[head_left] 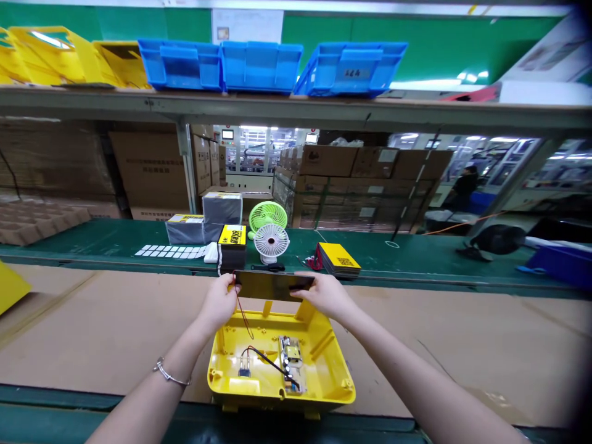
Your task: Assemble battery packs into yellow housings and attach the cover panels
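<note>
Cardboard (115, 333) covers the bench (46, 416), lower frame; boxes (330, 161) stand behind, above center. Left hand (220, 302) and right hand (329, 297) pinch the dark panel (266, 287) — long axis left-to-right, face toward viewer.

Casing (319, 370): from my remote feed I read solid yellow. Panel (266, 287): near black. Thin wire (241, 308): red. Rear fan (268, 214): lime green; front fan (271, 241): white. Bench (416, 256): I log dark green. Card stack (337, 256): yellow top, black code pattern.
</note>
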`<action>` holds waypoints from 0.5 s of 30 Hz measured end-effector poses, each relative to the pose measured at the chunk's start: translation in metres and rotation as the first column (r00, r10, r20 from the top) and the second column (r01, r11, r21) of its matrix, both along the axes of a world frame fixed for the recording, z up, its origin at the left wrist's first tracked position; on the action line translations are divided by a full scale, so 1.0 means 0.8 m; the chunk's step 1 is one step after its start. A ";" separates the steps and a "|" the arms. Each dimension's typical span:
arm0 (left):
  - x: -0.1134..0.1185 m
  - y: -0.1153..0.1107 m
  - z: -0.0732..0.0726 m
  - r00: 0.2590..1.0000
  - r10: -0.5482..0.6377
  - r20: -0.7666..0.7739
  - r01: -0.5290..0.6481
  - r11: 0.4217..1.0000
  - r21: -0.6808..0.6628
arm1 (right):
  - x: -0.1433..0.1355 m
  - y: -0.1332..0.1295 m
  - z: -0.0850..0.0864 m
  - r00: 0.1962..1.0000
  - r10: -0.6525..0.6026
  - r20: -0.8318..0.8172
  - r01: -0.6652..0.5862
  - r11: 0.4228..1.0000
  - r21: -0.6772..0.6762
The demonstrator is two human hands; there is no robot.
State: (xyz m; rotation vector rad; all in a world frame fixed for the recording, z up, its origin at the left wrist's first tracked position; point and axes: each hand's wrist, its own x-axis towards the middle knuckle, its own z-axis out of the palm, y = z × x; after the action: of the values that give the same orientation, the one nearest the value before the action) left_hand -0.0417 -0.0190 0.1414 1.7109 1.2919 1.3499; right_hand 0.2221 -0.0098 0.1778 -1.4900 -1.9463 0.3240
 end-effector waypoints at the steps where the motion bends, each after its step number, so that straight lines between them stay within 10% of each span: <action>1: 0.003 -0.002 0.000 1.000 0.012 -0.004 -0.012 1.000 0.007 | -0.002 -0.004 0.003 0.999 -0.010 0.043 0.007 0.997 0.080; 6: 0.029 -0.011 -0.003 1.000 0.005 0.011 -0.006 0.999 0.038 | -0.029 -0.029 0.016 0.883 -0.052 0.467 -0.175 0.886 0.430; 15: 0.045 -0.018 -0.002 0.999 -0.037 -0.002 0.037 0.998 0.045 | -0.038 -0.022 -0.007 0.688 0.205 0.696 -0.352 0.933 0.073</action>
State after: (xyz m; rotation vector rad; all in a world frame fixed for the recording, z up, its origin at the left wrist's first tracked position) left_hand -0.0057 -0.0333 0.1398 1.7573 1.2330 1.3661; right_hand 0.1917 -0.0277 0.1723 -1.2605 -2.7057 -0.3597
